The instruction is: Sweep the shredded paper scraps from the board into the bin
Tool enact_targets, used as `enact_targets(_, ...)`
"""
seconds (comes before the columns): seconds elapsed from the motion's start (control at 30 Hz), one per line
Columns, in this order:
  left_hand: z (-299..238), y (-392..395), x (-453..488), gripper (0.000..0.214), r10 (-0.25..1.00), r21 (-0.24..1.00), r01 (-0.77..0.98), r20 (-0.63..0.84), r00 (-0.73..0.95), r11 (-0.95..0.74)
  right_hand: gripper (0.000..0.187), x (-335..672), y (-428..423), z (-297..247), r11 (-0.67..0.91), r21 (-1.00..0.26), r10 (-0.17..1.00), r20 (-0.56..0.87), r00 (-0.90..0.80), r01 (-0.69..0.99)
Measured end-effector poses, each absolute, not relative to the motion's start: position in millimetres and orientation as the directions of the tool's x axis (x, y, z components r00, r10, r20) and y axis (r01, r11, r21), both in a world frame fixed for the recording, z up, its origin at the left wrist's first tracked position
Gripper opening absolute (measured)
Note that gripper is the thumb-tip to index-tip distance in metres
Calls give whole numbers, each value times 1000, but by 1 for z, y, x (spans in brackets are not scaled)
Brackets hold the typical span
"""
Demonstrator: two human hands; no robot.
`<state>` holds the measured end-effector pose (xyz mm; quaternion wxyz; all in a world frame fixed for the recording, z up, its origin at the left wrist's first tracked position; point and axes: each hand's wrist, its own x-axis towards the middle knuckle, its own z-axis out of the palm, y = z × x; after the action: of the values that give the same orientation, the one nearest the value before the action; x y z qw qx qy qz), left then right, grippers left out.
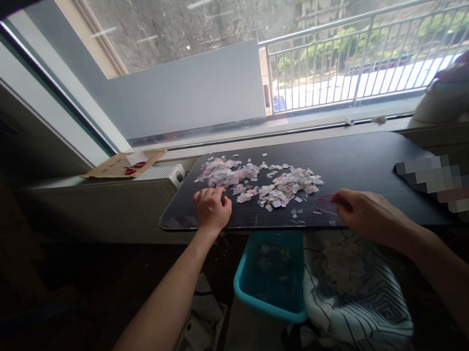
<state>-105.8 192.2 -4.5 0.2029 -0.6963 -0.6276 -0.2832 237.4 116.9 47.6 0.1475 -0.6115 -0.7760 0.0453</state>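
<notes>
On the dark, round-cornered table [358, 156], small pale paper scraps [290, 187] are gathered in two loose heaps, with stray pieces scattered between them and near the front edge. Toward the right, a blurred-out object [445, 184] is seen.

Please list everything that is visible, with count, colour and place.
Window: 1, transparent, behind table
Railing: 1, grey, outside
Table: 1, black, before window
Radiator: 1, white, left of table
Cardboard: 1, brown, left of table
Scissors: 1 pair, red handles, on cardboard
Basin: 1, teal, below table's near edge
Striped cloth: 1, pale with dark lines, right of basin
Paper scraps: uncounted, white and pink, two heaps on table, more in cloth
Small item: 1, pink, kind unclear, table's near edge
Pixelated patch: 1, mixed colours, table's right end
Left hand: 1, bare, at table's left front
Right hand: 1, bare, at the small item
</notes>
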Motion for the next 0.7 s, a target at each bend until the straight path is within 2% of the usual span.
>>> enact_targets(0.1,-5,193,-106,17,759,73,989,649,53,-132,22,249,102,46,199,-199,960,234,-151,960)
enact_targets(0.27,-5,193,-106,17,767,80,988,640,53,-135,23,246,70,33,179,-257,950,297,-99,950)
enact_targets(0.5,-3,192,-105,16,762,88,986,646,50,-139,26,181,86,32,248,-312,953,251,-172,917)
enact_targets(0.6,-3,191,-105,16,761,94,985,647,47,-142,28,174,98,35,286,-357,952,214,-220,889)
enact_targets(0.7,-3,190,-104,16,765,102,985,643,42,-140,31,183,106,34,260,-357,957,217,-191,897)
